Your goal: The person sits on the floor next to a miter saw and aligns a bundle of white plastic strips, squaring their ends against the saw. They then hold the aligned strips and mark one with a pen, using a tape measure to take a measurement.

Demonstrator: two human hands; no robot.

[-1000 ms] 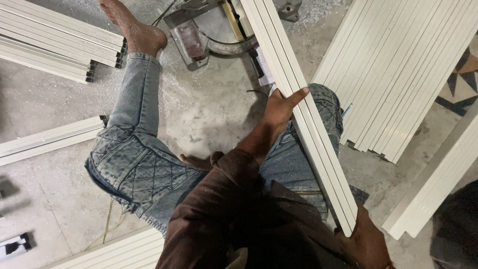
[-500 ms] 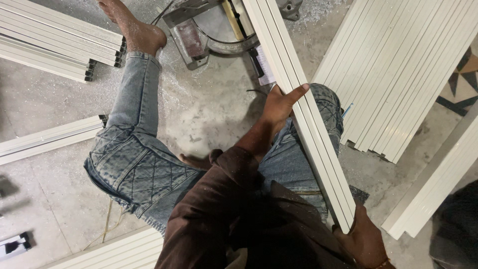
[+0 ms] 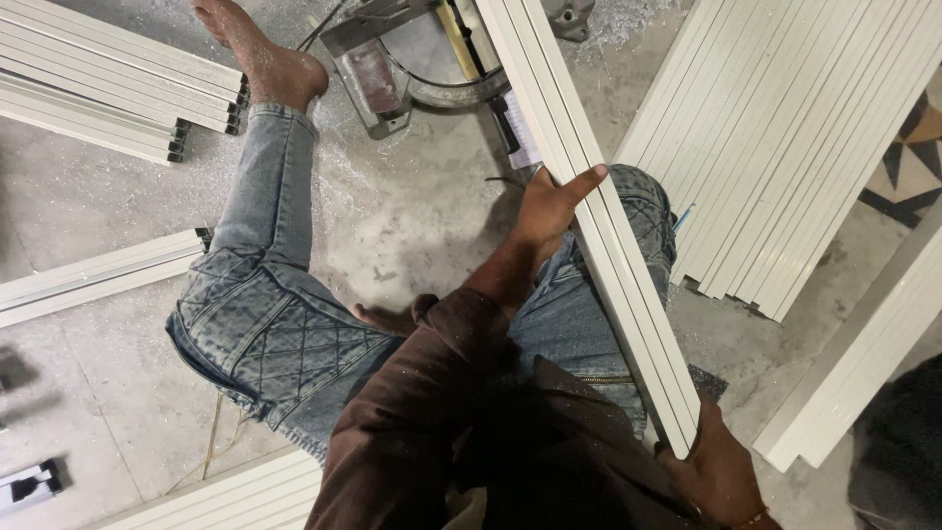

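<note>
A long white aluminium profile runs from the saw at the top down to the lower right, lying over my right knee. My left hand rests against its left side about midway, thumb laid on its top face. My right hand grips the profile's near end at the bottom right. The far end passes over a metal cutting saw on the floor. I sit on the concrete floor in blue jeans and a brown sleeve, with my bare left foot stretched toward the saw.
A wide stack of white profiles lies at the right. More profile stacks lie at the upper left, at the mid left and at the bottom. Metal shavings dust the floor around the saw. A dark shape sits at the lower right corner.
</note>
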